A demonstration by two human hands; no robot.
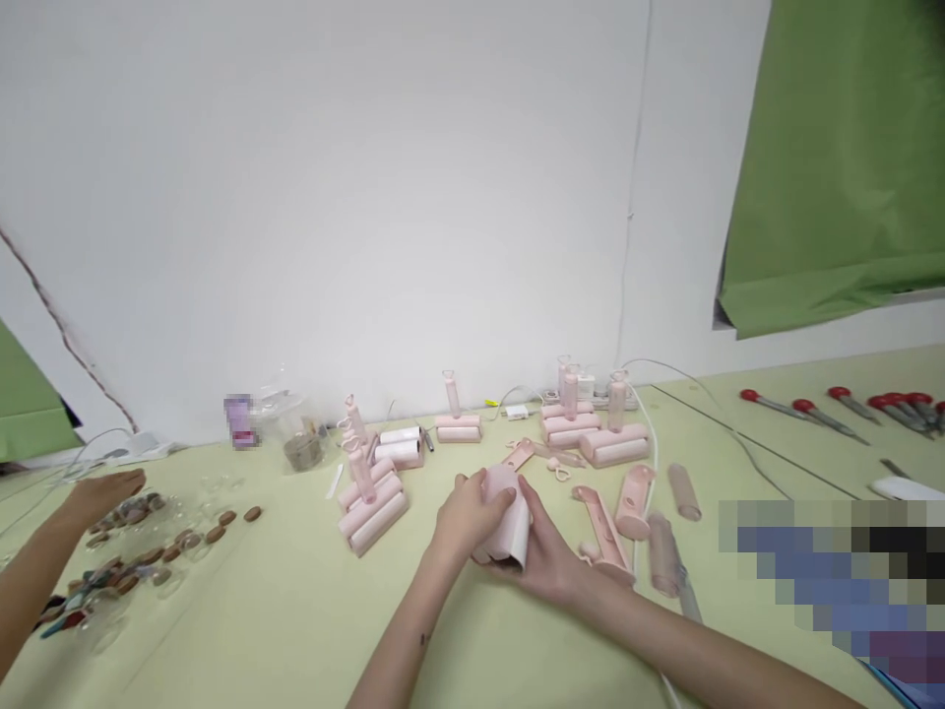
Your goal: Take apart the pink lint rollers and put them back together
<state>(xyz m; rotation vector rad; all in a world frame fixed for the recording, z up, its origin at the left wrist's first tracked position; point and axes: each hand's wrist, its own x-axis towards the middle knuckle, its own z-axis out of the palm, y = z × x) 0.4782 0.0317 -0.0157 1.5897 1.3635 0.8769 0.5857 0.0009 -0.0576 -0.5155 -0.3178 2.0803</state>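
In the middle of the table, my left hand (472, 512) and my right hand (550, 561) are both closed round a pale pink and white tube-shaped casing (506, 522). Its near end shows a dark opening. Just right of my right hand lie a long pink shell part (605, 537) and a rounded pink cover (633, 502). Two clear pinkish tubes, one of them a see-through tube (662, 556), rest beyond those. To the left of my left hand is a pink double-tube piece (374, 514) with an upright handled stem (360, 471) on it.
More pink pieces (614, 448) with upright stems stand along the wall, among white cables (654, 423). Another person's arm (44, 551) reaches over brown discs and clear plastic pieces (171, 551) at left. Red-handled tools (804, 406) lie at right.
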